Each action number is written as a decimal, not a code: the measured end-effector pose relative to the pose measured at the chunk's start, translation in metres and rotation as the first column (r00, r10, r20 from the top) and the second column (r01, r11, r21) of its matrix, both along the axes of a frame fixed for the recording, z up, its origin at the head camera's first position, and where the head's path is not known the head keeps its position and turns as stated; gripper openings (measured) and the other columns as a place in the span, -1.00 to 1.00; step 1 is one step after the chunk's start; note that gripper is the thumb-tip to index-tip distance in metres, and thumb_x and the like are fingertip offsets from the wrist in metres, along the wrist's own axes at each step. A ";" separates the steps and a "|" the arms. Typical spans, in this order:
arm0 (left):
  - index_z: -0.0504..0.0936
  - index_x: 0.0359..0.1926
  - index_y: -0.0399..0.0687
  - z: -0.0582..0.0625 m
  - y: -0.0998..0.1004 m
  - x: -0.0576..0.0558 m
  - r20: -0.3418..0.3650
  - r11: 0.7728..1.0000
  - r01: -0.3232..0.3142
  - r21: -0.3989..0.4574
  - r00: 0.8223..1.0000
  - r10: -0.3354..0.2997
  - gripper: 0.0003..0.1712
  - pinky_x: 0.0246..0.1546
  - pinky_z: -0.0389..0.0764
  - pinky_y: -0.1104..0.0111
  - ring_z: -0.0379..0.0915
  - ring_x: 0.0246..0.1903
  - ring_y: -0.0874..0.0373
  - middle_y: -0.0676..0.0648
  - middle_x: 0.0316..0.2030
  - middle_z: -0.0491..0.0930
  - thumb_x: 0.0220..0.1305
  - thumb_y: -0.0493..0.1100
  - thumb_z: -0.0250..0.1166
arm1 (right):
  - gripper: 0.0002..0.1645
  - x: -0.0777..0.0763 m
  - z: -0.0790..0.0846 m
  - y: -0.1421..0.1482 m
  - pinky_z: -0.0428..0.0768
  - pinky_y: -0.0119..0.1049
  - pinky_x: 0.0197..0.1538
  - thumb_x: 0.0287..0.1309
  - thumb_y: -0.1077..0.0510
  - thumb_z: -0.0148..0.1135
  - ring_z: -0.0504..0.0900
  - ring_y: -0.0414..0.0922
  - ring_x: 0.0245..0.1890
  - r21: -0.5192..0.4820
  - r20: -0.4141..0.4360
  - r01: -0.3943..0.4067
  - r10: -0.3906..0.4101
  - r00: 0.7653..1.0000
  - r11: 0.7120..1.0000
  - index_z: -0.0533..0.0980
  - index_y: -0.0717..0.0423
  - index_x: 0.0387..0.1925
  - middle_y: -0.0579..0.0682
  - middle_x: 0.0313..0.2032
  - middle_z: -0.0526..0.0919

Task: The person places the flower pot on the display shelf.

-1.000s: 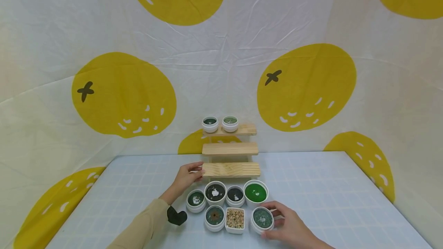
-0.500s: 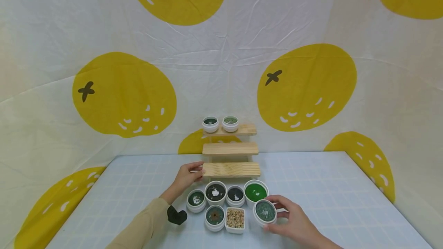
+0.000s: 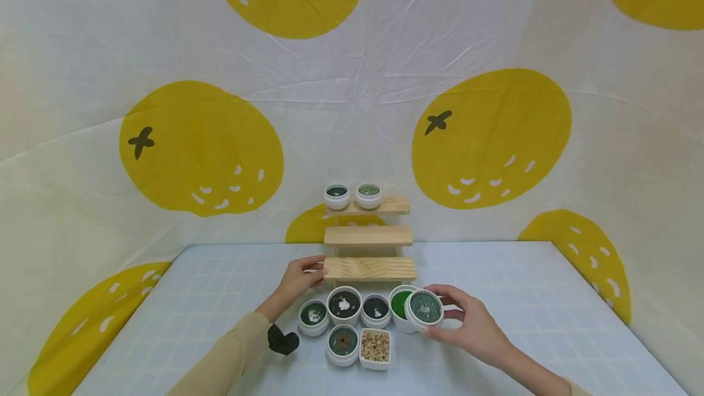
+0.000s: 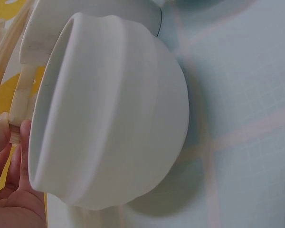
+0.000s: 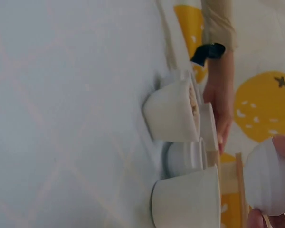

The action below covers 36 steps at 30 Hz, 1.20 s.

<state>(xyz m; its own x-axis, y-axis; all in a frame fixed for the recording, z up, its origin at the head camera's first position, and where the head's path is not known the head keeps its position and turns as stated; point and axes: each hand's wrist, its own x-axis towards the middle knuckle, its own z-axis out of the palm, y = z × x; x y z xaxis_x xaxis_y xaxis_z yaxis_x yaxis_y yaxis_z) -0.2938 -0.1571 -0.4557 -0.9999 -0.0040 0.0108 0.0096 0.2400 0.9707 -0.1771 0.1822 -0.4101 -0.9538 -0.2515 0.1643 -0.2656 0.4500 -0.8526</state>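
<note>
My right hand (image 3: 475, 326) holds a small round white pot (image 3: 426, 308) with a mottled grey-green top, thumb and fingers at its sides. In the right wrist view this pot (image 5: 268, 178) is raised off the table. It overlaps a larger white pot with a bright green top (image 3: 400, 304) in the head view. My left hand (image 3: 299, 280) pinches the left end of the lowest board of a wooden tiered stand (image 3: 370, 268). In the left wrist view, thumb and fingers (image 4: 0, 135) meet at that board's end, behind a close white pot (image 4: 109, 114).
Several pots, one dark-topped (image 3: 344, 304) and one with a brown star-like mark (image 3: 343, 342), stand before the stand. Beside them is a square white pot of beige bits (image 3: 376, 347). Two pots (image 3: 368, 195) sit on the top board. A dark wrist strap (image 3: 283, 341) hangs from my left wrist.
My right hand has lifted the grey-green-topped pot off the table and carried it forward, up to the bright green one. My left hand stays at the stand.
</note>
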 end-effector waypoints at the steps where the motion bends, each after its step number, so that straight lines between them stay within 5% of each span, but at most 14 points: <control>1: 0.54 0.11 -0.40 0.000 0.000 0.000 -0.002 1.000 0.001 -0.003 1.000 -0.001 -0.55 -0.32 0.76 0.28 0.54 -0.44 0.23 -0.29 -0.18 0.60 0.17 -0.43 0.28 | -0.18 -0.002 0.002 0.000 0.64 -0.56 -0.07 -0.21 0.03 0.57 0.54 -0.21 -0.07 0.000 0.005 0.009 -0.009 1.000 1.000 0.45 0.11 0.15 0.04 0.05 0.58; 16: 0.54 0.12 -0.38 -0.001 0.001 0.001 -0.003 1.000 0.003 -0.021 1.000 -0.003 -0.56 -0.32 0.75 0.30 0.54 -0.44 0.22 -0.30 -0.16 0.60 0.19 -0.40 0.29 | -0.21 -0.038 0.017 0.004 0.70 -0.40 -0.06 -0.08 0.10 0.51 0.63 -0.01 -0.05 -0.042 0.030 0.054 -0.052 0.998 0.998 0.40 0.15 0.21 0.19 0.12 0.53; 36: 0.54 0.13 -0.36 0.002 0.001 0.001 0.013 0.999 0.005 -0.032 1.000 -0.004 -0.56 -0.30 0.75 0.29 0.55 -0.45 0.22 -0.29 -0.15 0.59 0.19 -0.39 0.29 | -0.20 -0.085 0.025 -0.004 0.71 -0.41 -0.13 -0.03 0.07 0.48 0.62 0.05 -0.06 -0.048 -0.046 0.138 -0.140 0.989 0.989 0.37 0.18 0.24 0.23 0.12 0.52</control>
